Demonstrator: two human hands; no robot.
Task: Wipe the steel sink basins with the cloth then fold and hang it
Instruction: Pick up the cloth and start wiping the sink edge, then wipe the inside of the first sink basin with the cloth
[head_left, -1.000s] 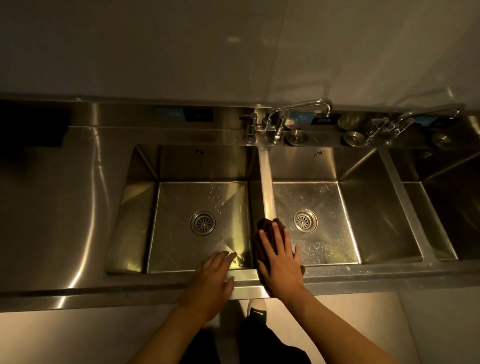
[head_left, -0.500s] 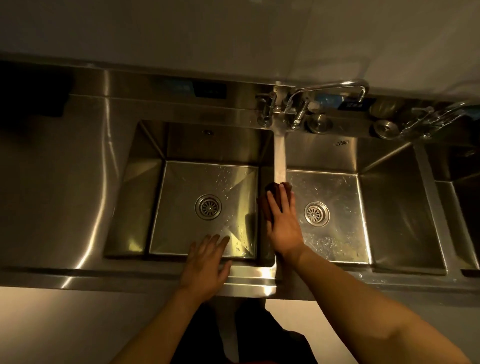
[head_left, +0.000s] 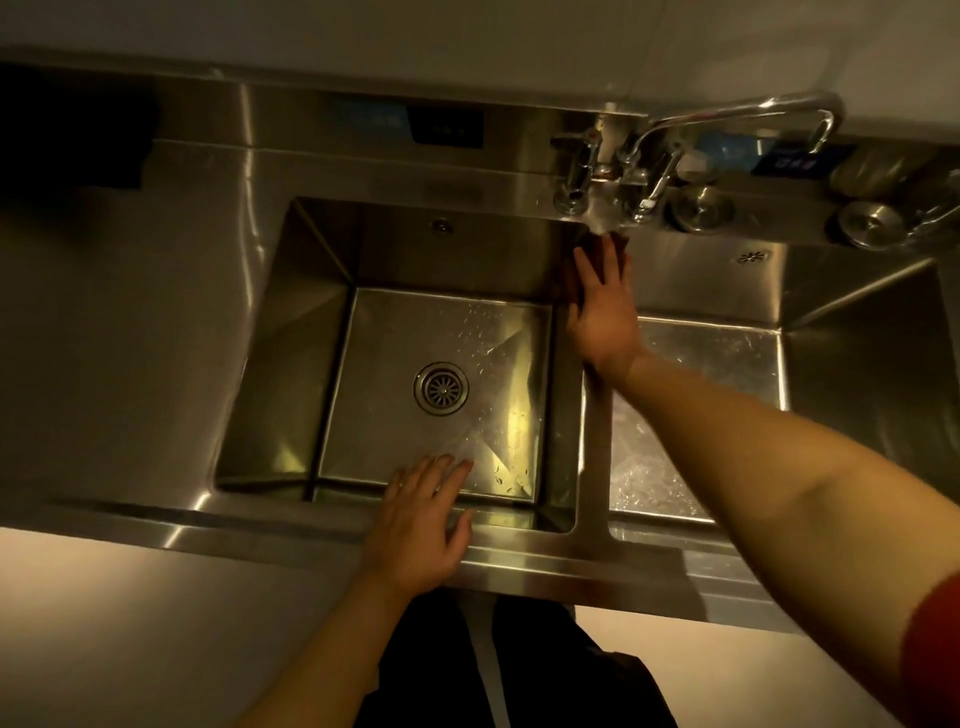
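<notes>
On the steel divider (head_left: 592, 457) between the two basins, at its far end just below the tap (head_left: 727, 117), my right hand (head_left: 602, 317) lay flat with its fingers straight and a little spread, pressing the dark red cloth (head_left: 597, 262) down against the metal. I could see the cloth only as a dark edge poking out past the fingertips and along the thumb side of the hand; the rest was hidden under my palm. My right arm reached out long from the lower right, almost fully extended, with a red sleeve (head_left: 932, 654) showing at the frame's edge.

My left hand (head_left: 421, 525) was set on the near rim of the left basin (head_left: 291, 364), palm down, fingers straight and loosely fanned, the tips hanging over the basin's front edge. It held nothing. The left forearm came up from below, bent in toward my body.

Droplets dotted the floor of the left basin around its round drain (head_left: 441, 388). The right basin (head_left: 857, 364) had a wet, speckled patch on its floor beside the divider. Two round plugs (head_left: 698, 208) sat on the back ledge to the right of the tap.
</notes>
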